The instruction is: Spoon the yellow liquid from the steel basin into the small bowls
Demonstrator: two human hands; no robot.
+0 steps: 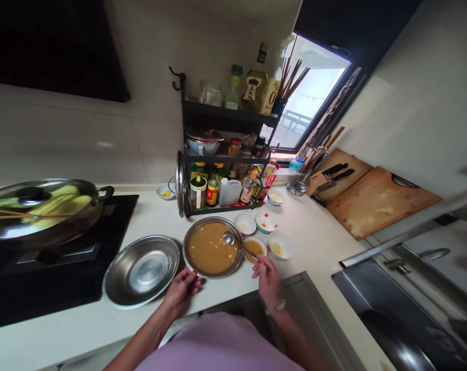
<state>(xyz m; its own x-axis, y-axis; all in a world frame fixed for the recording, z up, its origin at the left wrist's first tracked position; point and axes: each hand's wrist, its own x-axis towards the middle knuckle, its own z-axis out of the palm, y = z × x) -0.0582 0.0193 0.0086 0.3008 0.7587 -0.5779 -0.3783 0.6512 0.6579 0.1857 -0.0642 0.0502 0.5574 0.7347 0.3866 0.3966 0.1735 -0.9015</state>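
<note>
My left hand [184, 288] pinches the near left rim of a round steel bowl [186, 253] full of brown liquid with small pale bits. In my right hand [269, 278] is the handle of a metal spoon [229, 237]. The spoon's head is over the right side of the steel bowl, at or just above the liquid. Its handle crosses a small bowl [264, 243] that also has brown liquid in it. A wide steel basin [117, 268] stands just left of my left hand. To the right sits a white bowl [289, 252] with pale yellowish bits.
A lidded pan [63, 232] of green vegetables, chopsticks across it, sits on the black stove [9, 299]. Behind the bowls stands a black rack [233, 111] of bottles and jars. Cutting boards [383, 201], a knife block [320, 184] and a sink [357, 288] lie right.
</note>
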